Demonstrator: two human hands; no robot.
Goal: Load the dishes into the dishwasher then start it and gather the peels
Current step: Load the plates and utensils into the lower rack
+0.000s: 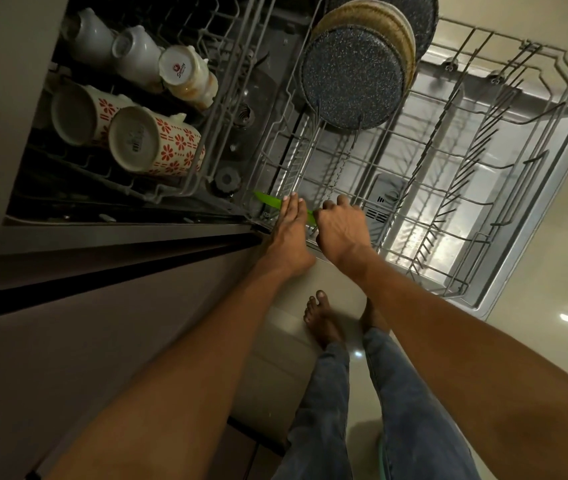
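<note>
Beyond both hands the dishwasher's lower rack (448,161) stands pulled out over the open door (552,188), mostly bare wire. Far ahead of the hands, a row of plates (355,84) stands on edge at the rack's back. Up and to the left of the left hand, the upper rack (199,140) holds mugs (147,140) lying on their sides.

The left hand (289,233) has straight, closed fingers laid over a green knife (275,201), whose tip pokes out left of the fingertips at the rack's near corner. The right hand (339,230), just beside it, curls its fingers around the other end, probably the handle, though the hand hides it.

The knife looks light, stiff, thin and perhaps slippery when wet; best held by the handle, blade pointed away.
</note>
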